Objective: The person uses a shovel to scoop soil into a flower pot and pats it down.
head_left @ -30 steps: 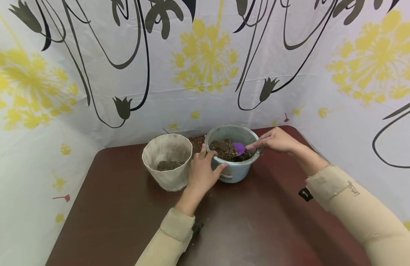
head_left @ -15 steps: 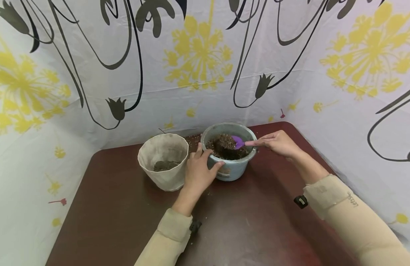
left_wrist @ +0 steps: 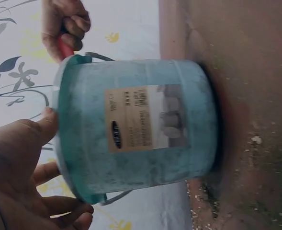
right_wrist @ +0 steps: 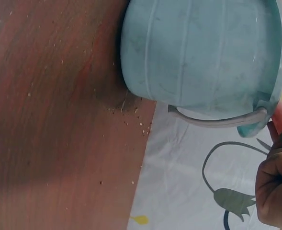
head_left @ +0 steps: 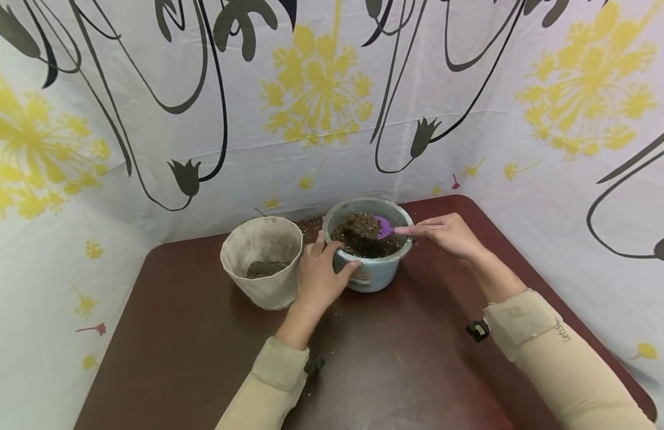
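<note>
A light blue bucket (head_left: pixel 376 276) of dark soil (head_left: pixel 358 243) stands upright near the table's back edge. My left hand (head_left: pixel 317 276) holds its near-left rim, thumb on the outer side. In my right hand (head_left: pixel 451 233) is the pink handle of a small trowel with a purple blade (head_left: pixel 384 227), reaching over the right rim. Soil is heaped on the blade, inside the bucket's mouth. The left wrist view shows a paper label (left_wrist: pixel 145 117) on the bucket's side and the right fist (left_wrist: pixel 66 26) around the handle. The right wrist view shows the bucket's carrying handle (right_wrist: pixel 217 122) hanging down.
Just left of the left hand stands a whitish faceted pot (head_left: pixel 269 292) with some soil at its bottom. Soil crumbs lie on the dark red table (head_left: pixel 385 358) around both containers. A patterned cloth (head_left: pixel 321 173) hangs close behind the table.
The trowel blade has tipped up and lifted a heap of soil, moving slightly back and left in the bucket. The left hand keeps its hold on the rim. The head view has shifted slightly.
</note>
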The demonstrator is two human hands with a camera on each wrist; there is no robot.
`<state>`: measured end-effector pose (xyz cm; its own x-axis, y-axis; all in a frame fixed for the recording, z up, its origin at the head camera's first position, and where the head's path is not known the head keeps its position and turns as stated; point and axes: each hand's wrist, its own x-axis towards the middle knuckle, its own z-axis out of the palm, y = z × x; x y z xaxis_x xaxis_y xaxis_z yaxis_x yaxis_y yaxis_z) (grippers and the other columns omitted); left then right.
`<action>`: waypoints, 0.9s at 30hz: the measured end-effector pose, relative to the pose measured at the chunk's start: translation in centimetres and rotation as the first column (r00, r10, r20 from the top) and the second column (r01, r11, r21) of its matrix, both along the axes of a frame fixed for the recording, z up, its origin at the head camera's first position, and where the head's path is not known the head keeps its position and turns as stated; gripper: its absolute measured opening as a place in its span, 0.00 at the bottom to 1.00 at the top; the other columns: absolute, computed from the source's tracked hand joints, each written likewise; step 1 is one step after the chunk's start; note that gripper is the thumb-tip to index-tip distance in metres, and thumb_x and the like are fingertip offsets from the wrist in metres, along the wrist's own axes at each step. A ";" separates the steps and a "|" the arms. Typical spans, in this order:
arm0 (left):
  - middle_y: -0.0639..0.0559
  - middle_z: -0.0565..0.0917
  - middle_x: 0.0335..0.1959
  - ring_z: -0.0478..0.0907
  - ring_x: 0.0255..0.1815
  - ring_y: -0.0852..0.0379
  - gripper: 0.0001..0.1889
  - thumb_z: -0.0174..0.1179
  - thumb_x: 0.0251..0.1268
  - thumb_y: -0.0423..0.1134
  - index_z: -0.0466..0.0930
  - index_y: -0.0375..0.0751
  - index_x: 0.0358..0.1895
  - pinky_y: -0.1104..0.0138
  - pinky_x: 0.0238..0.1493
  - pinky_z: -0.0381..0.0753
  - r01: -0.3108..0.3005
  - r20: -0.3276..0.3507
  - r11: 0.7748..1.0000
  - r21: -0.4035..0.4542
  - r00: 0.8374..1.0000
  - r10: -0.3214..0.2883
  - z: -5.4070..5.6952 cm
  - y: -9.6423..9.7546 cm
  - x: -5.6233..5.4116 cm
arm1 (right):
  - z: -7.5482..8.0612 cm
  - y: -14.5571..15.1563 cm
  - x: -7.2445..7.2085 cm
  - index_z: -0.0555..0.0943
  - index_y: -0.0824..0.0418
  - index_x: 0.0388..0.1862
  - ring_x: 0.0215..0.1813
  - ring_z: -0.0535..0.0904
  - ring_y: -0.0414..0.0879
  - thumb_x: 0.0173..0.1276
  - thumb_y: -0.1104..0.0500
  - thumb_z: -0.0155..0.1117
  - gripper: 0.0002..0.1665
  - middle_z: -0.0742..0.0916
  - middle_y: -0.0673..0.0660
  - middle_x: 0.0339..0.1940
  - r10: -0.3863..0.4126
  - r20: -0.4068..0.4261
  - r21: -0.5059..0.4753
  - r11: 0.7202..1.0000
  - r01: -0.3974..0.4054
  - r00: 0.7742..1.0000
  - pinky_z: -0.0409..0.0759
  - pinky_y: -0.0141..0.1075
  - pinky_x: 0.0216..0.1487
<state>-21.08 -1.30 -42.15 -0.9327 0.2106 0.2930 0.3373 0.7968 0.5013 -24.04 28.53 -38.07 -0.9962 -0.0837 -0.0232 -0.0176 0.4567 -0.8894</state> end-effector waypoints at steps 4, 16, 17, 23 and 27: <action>0.36 0.63 0.77 0.62 0.75 0.41 0.35 0.60 0.66 0.66 0.76 0.48 0.69 0.46 0.69 0.67 0.025 0.001 0.999 -0.022 1.000 -0.025 1.0 -0.4 -0.2 | 1.0 -0.2 -0.3 0.91 0.53 0.49 0.16 0.54 0.39 0.72 0.55 0.67 0.11 0.90 0.57 0.27 0.003 -0.024 -0.057 0.998 -0.005 1.000 0.57 0.34 0.15; 0.43 0.65 0.77 0.60 0.77 0.42 0.35 0.58 0.70 0.64 0.73 0.45 0.71 0.38 0.73 0.57 -0.045 -0.024 0.997 -0.070 0.999 0.044 4.0 -5.2 0.1 | 5.5 -4.6 -1.8 0.91 0.43 0.46 0.22 0.62 0.39 0.68 0.42 0.70 0.13 0.90 0.49 0.31 0.098 -0.040 0.057 0.994 -0.096 0.994 0.69 0.35 0.32; 0.42 0.66 0.76 0.60 0.77 0.41 0.35 0.58 0.70 0.64 0.73 0.45 0.71 0.38 0.73 0.56 -0.057 -0.029 0.996 -0.071 0.998 0.055 4.0 -6.0 0.2 | 5.7 -5.3 -2.0 0.91 0.43 0.46 0.22 0.62 0.39 0.67 0.42 0.71 0.13 0.87 0.49 0.28 0.102 -0.040 0.051 0.994 -0.100 0.994 0.66 0.35 0.28; 0.38 0.68 0.74 0.61 0.76 0.38 0.34 0.59 0.68 0.64 0.75 0.44 0.68 0.36 0.72 0.55 -0.126 -0.043 0.990 -0.057 0.991 0.124 4.0 -10.4 0.9 | 5.8 -9.5 -3.0 0.92 0.45 0.45 0.24 0.64 0.39 0.64 0.45 0.75 0.13 0.86 0.54 0.35 0.148 -0.038 0.009 0.989 -0.148 0.988 0.63 0.34 0.25; 0.36 0.63 0.77 0.58 0.76 0.36 0.37 0.60 0.66 0.66 0.76 0.41 0.68 0.36 0.71 0.55 -0.185 -0.025 0.980 -0.070 0.983 0.184 3.7 -13.0 1.7 | 5.4 -12.5 -3.4 0.92 0.48 0.45 0.34 0.78 0.38 0.68 0.50 0.72 0.10 0.89 0.54 0.52 0.213 -0.036 -0.008 0.977 -0.214 0.976 0.73 0.33 0.33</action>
<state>-19.37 -14.30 -38.49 -0.9520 0.0562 0.3010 0.1897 0.8800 0.4354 -27.45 16.04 -32.69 -0.9556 -0.2944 0.0133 -0.1445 0.4287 -0.8918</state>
